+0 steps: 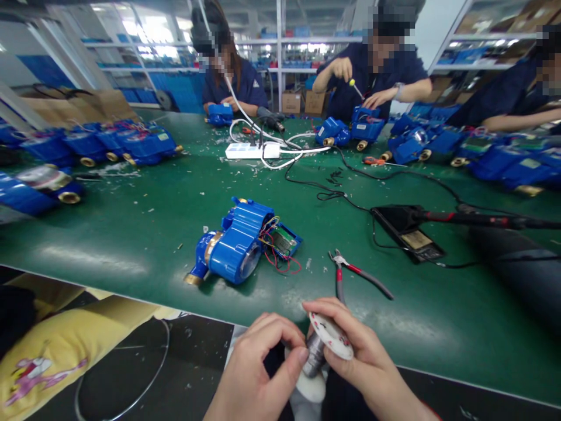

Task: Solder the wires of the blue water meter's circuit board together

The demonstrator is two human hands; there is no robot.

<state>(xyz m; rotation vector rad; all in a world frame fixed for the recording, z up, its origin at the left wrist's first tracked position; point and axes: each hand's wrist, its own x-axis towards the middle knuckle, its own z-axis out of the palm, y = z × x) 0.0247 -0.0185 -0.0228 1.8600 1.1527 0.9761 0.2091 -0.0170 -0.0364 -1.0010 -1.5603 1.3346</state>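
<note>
Near the table's front edge, my right hand (362, 354) grips a spool of solder wire (314, 355) by its white, red-marked upper flange, which is tilted. Grey wire is wound between that flange and a lower white one. My left hand (265, 365) is closed, thumb and forefinger pinched at the winding; any loose wire end is too small to see. Beyond my hands lies a blue water meter (236, 242) with brass ends, its small circuit board (284, 241) hanging out on thin red and yellow wires. Red-and-grey cutting pliers (357, 272) lie spread just past my right hand.
A soldering iron stand (409, 234) and black cables occupy the right. Farther back is a white power strip (252, 151). Blue meters (146, 143) line both sides. Several co-workers sit opposite, one with a screwdriver (356, 86). Yellow cloth (65, 351) hangs at lower left.
</note>
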